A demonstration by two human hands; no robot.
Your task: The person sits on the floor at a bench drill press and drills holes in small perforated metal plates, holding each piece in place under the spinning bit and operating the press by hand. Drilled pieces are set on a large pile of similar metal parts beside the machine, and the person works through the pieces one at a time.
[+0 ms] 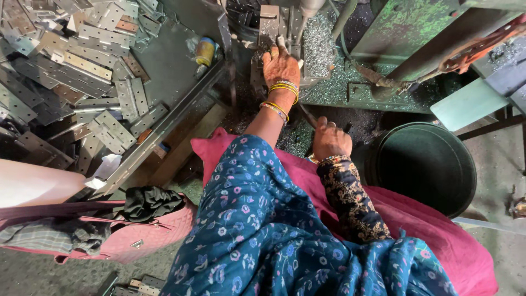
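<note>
Closest to the camera lie the person's lap in blue flowered cloth (pixel 257 235) and a magenta garment (pixel 438 241) beneath it, with a pink quilted bag (pixel 137 235) at the left carrying a bundle of black fabric (pixel 148 201). Just beyond, the right hand (pixel 330 140) is curled into a fist, its fingers (pixel 327 124) wrapped around a thin dark lever handle (pixel 307 115) that slants up toward the machine. A round dark bucket (pixel 427 164) stands just beside this hand on the right. Further out, the left hand (pixel 280 66), wearing yellow bangles (pixel 285 87) on the wrist, reaches to the drill press bed; its fingers (pixel 281 45) press down on a small flat metal piece (pixel 269 22) lying directly under the drill spindle (pixel 310 7), though how firmly they pinch it I cannot tell. Silvery metal shavings (pixel 318 41) lie heaped just beside that hand on the green machine base (pixel 350 93). To the left, a metal tabletop (pixel 170 71) bears a large pile of flat grey hinge plates (pixel 82 77), and a small yellow and blue bottle (pixel 205 51) lies near its far edge.
</note>
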